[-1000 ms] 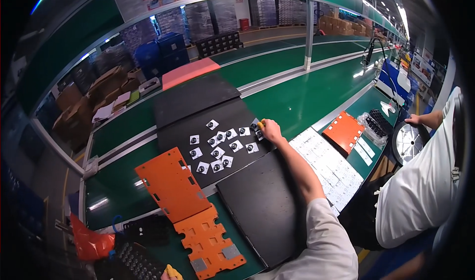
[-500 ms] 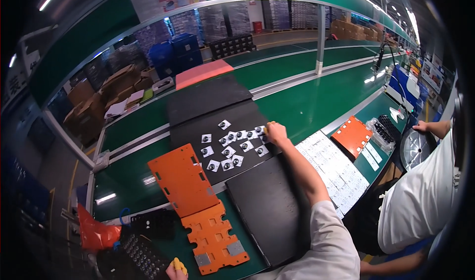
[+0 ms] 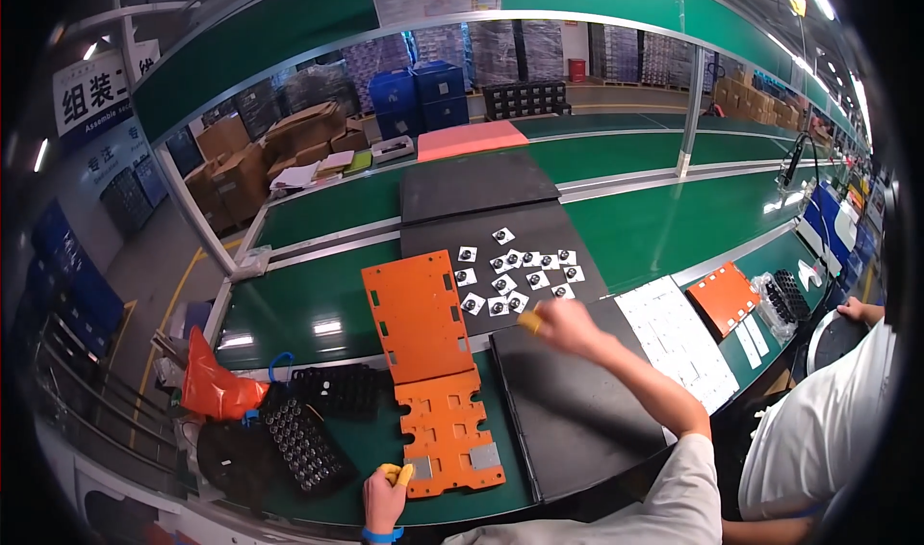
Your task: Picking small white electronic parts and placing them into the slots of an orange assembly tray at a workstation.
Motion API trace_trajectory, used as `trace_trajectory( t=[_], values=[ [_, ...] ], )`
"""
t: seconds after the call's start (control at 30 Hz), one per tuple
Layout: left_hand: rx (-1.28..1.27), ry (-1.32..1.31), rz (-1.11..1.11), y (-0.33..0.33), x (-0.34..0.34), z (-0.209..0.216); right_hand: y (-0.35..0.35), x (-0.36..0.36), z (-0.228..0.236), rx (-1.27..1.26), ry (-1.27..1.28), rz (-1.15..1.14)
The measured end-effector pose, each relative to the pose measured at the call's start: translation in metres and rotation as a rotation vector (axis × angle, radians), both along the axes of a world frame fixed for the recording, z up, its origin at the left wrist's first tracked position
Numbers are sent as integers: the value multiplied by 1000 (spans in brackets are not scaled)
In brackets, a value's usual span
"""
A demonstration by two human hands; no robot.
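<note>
My left hand (image 3: 387, 499), with yellow finger covers, is at the near left corner of an orange notched plate (image 3: 445, 429). Its fingers are closed, and what they hold, if anything, is hidden. Two grey square pieces lie on this plate. A second orange plate (image 3: 414, 319) with slots adjoins its far end. My right hand (image 3: 570, 328), also with yellow-covered fingertips, hovers above a black panel (image 3: 587, 401), fingers pinched and slightly blurred; I cannot make out anything in them. Beyond it, several white square pieces with round black centres (image 3: 537, 280) lie scattered on a dark mat (image 3: 438, 235).
At left are a black tray of small round parts (image 3: 303, 449) and a red-orange bag (image 3: 219, 386). White sheets (image 3: 679, 343) and another orange plate (image 3: 722, 299) lie at right, near a co-worker's sleeve (image 3: 818, 429). A metal post (image 3: 691, 112) stands behind the green bench.
My right hand has drawn back from the far right end of the white pieces toward me. My left hand has come up to the orange plate's near corner. The view has turned left.
</note>
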State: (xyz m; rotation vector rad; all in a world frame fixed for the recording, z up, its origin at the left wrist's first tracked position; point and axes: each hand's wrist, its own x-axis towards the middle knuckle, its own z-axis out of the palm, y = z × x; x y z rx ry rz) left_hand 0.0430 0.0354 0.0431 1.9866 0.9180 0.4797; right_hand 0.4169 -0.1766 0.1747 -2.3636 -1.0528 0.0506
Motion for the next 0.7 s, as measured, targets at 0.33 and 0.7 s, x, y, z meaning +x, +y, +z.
trace_trajectory(
  t=[0.33,0.7],
  values=[
    [105,-10,-151,-4,5,2,-4,-173,-70,-477,61,355],
    [-75,-336,-194,21,2,-63,10,-193,-93,-280,318,108]
  ],
)
